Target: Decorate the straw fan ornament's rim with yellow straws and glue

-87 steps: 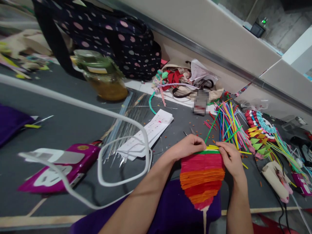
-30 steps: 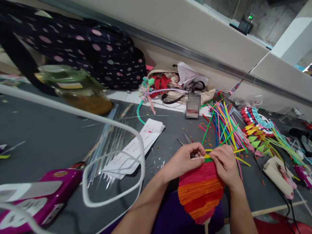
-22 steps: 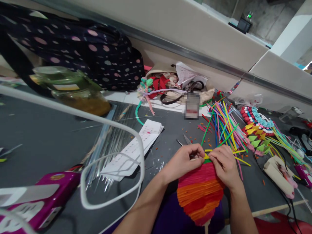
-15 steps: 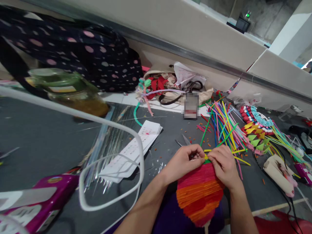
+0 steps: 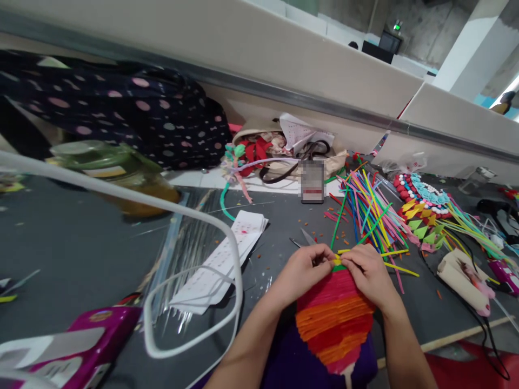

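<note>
My left hand (image 5: 306, 270) and my right hand (image 5: 368, 273) meet at the top edge of a leaf-shaped craft piece (image 5: 336, 319). Rows of pink, orange and red strips cover the piece, with a little green at its top and a pale stick at its lower tip. Between the pinched fingertips of both hands is a thin yellow strip (image 5: 337, 262). Scissors (image 5: 307, 236) lie just beyond my left hand, partly hidden by it. Past my right hand is a loose bundle of coloured strips (image 5: 371, 210).
A white cable (image 5: 239, 281) loops across the left foreground, over a folded paper (image 5: 227, 259) and clear sticks (image 5: 190, 232). Further left are a magenta box (image 5: 109, 335) and a jar (image 5: 138, 200). A beaded ornament (image 5: 425, 200) and a hot glue gun-like pale object (image 5: 462, 281) lie right.
The camera view has tilted slightly, shifting the scene a little. Both hands keep pinching at the top of the craft piece, with only slight finger movement.
</note>
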The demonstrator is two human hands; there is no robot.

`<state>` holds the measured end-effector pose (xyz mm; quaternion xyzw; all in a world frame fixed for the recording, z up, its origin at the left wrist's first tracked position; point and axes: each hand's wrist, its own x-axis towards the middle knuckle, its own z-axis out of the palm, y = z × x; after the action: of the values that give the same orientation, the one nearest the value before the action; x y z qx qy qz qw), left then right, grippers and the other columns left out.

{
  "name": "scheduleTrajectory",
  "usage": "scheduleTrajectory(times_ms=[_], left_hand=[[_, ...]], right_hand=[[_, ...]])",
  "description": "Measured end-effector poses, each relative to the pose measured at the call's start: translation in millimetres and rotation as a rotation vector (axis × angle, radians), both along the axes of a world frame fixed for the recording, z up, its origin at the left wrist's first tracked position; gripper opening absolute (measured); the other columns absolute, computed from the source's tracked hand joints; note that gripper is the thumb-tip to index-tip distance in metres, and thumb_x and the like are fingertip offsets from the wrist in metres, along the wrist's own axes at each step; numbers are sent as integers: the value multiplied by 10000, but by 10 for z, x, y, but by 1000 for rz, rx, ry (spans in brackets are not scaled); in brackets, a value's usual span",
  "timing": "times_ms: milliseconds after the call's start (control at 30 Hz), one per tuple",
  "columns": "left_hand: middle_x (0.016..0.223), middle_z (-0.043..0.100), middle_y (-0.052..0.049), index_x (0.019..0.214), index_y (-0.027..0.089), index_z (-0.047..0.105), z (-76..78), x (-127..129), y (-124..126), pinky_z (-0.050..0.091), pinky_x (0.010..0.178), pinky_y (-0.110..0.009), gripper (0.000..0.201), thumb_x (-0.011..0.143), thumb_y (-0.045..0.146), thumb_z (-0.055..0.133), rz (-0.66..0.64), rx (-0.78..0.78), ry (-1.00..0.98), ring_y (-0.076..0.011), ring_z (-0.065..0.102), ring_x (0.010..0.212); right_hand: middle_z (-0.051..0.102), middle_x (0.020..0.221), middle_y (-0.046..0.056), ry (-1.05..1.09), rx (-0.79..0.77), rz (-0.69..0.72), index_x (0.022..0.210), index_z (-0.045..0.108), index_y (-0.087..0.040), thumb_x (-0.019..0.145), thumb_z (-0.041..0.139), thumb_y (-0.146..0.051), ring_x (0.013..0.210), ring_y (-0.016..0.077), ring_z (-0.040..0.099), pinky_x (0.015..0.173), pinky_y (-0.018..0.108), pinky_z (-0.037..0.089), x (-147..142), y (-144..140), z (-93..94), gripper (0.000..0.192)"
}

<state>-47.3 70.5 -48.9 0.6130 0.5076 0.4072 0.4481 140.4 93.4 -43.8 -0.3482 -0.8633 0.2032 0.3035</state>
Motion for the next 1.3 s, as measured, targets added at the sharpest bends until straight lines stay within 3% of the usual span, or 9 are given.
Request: scheduleTrajectory(times_ms=[200, 500, 800, 967, 1300], left_hand=[[597, 560, 32, 673, 173, 599, -42, 40, -18, 360, 575, -218, 129, 758, 219, 514, 31, 111, 157, -126, 491, 587], [613, 530, 40, 754, 166, 603, -150, 53, 23, 368, 573, -208, 80, 752, 188, 526, 31, 114, 55, -113, 476, 579], [582, 566, 21, 674, 171, 614, -89, 57, 2, 372, 569, -218, 173, 802, 263, 541, 31, 131, 161, -126, 501, 574], [707, 667, -17, 773, 179, 693, -57, 67, -4, 408, 641, -236, 194, 811, 265, 524, 15, 173, 211, -148, 564, 658], [592, 613, -7, 661, 144, 675, -100, -15, 33, 390, 557, -225, 199, 727, 310, 589, 102, -29, 5, -131, 513, 563]], right_hand=[[654, 811, 45, -44, 60, -4, 889, 644, -192, 952, 479, -196, 777, 184, 551, 713, 321, 361, -20, 6, -27, 177], [679, 830, 29, 2, 51, -22, 882, 659, -210, 936, 514, -177, 796, 174, 594, 740, 318, 367, 42, 42, -38, 158], [658, 821, 36, 1, 52, 6, 895, 655, -199, 932, 513, -152, 807, 174, 578, 750, 309, 380, 45, 31, -34, 154], [656, 822, 37, -29, 68, -8, 906, 652, -195, 930, 514, -143, 809, 174, 574, 755, 309, 376, 15, 16, -27, 149], [708, 854, 23, 76, 14, -97, 872, 671, -210, 946, 510, -221, 824, 171, 626, 768, 310, 400, 145, 57, 53, 177]])
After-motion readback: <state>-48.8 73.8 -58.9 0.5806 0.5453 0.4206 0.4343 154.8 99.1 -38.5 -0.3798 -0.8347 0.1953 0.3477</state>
